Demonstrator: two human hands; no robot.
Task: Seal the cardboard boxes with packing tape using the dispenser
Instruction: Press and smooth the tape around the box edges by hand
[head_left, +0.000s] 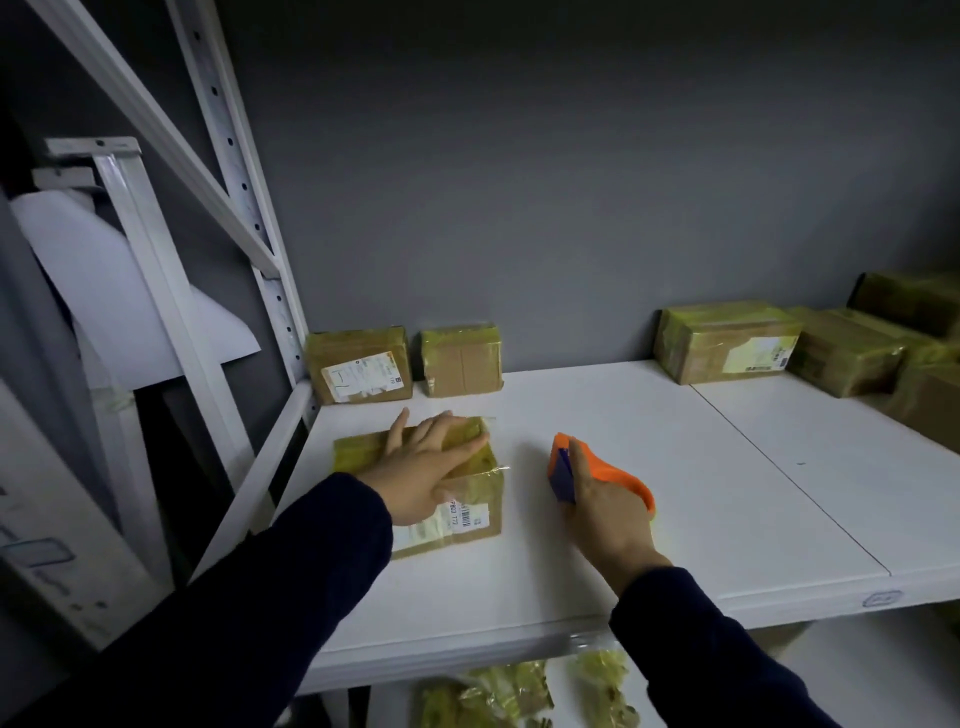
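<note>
White shelf (649, 467) of a metal rack (244, 197) against a dark grey wall (545, 171), dimly lit. Left of centre, a cardboard box (480, 501) lies flat on the shelf, wrapped in yellowish tape, its printed label partly covered by the left hand (423, 475). This hand rests palm-down on the box top, fingers (462, 441) straight and spread, gripping nothing. Just right of the box and apart from it, the right hand (608, 514) has its fingers curled around an orange tape dispenser (621, 473). Its blue front part shows, but its tape roll is hidden behind the hand.

Along the wall stand two taped boxes (358, 371) in the upper left of the shelf. Further taped boxes (727, 343) stand at the right, the outermost cut off by the frame edge. At the bottom edge, crumpled tape scraps (488, 696) lie on a lower level, only partly seen. Label text is too small to read.
</note>
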